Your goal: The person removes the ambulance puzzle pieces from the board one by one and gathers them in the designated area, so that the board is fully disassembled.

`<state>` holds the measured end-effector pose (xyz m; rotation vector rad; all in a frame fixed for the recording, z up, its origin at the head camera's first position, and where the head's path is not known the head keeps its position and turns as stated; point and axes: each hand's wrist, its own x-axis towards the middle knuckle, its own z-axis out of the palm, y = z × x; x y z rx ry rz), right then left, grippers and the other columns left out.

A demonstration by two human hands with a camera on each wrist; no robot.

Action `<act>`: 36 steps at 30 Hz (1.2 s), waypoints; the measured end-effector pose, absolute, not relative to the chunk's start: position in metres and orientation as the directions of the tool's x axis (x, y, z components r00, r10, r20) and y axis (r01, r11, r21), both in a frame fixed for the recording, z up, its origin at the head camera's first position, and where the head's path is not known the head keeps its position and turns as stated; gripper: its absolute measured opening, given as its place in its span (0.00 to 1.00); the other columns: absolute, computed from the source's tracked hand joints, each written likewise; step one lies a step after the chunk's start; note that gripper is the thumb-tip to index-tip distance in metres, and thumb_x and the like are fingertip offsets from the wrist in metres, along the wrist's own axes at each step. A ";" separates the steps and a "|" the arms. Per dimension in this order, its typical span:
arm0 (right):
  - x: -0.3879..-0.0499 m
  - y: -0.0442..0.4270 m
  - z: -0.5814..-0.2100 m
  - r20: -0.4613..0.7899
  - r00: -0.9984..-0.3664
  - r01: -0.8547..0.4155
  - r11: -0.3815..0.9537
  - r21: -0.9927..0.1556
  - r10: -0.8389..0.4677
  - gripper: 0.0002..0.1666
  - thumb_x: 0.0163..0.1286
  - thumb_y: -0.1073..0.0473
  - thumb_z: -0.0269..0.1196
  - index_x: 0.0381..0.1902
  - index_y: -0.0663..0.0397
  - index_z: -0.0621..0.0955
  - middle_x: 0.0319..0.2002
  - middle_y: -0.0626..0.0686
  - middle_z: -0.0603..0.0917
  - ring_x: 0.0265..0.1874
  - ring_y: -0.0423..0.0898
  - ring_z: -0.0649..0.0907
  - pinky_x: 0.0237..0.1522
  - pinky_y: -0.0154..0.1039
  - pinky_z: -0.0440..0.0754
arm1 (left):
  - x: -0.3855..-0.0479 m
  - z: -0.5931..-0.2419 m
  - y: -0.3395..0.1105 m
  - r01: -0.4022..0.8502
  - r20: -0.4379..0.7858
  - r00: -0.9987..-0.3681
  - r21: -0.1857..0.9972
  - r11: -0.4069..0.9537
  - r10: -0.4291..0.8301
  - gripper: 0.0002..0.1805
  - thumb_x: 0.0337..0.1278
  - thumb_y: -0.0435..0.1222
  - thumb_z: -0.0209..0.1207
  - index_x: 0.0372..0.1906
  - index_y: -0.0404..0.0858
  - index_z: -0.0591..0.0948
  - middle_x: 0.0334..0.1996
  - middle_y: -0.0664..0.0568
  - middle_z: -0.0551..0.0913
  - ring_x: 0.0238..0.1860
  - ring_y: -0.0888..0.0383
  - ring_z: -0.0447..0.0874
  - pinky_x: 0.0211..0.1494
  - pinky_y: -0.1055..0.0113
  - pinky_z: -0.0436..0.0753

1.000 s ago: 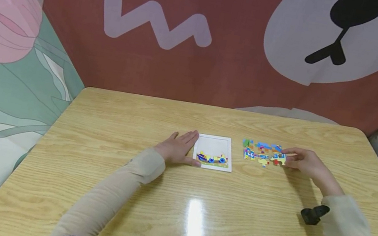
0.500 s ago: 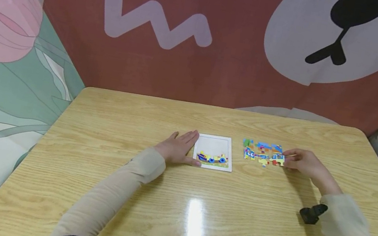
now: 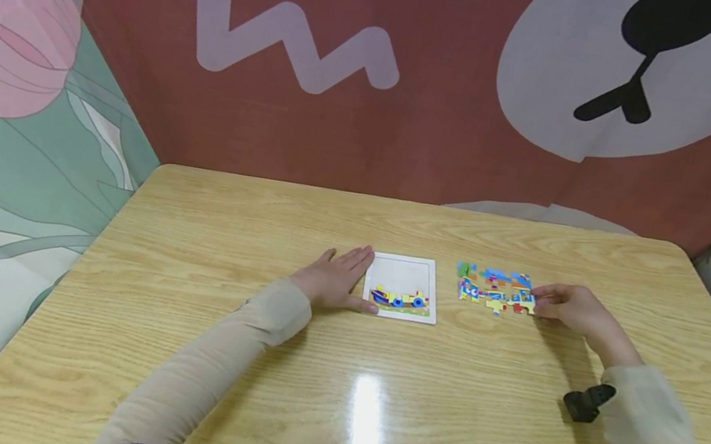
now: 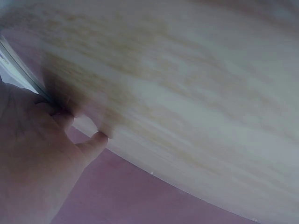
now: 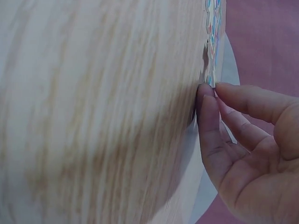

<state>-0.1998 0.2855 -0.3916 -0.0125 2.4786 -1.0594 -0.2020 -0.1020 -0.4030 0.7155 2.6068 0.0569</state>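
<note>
Left hand (image 3: 334, 279) spread, gripping nothing, touching board's (image 3: 401, 272) left edge; right hand (image 3: 572, 308) pinching piece (image 3: 523, 302) beside other pieces (image 3: 491, 282); board on table (image 3: 253, 236).

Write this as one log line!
left hand: on left edge of board; right hand: pinches right edge of pieces; board: upper part blank; pieces: right of board

Head view high, forward-down — wrist views close-in, tabletop (image 3: 332, 353) in all.
</note>
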 end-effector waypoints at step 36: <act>-0.201 0.287 -0.393 -0.406 -0.892 0.162 0.698 -0.698 -0.199 0.28 0.72 0.61 0.54 0.63 0.78 0.65 0.51 0.70 0.78 0.32 0.27 0.78 0.39 0.30 0.83 | -0.202 -0.404 -0.102 0.477 -0.401 -0.773 0.146 0.867 0.492 0.55 0.57 0.70 0.43 0.76 0.42 0.36 0.78 0.53 0.34 0.79 0.58 0.34 0.79 0.49 0.42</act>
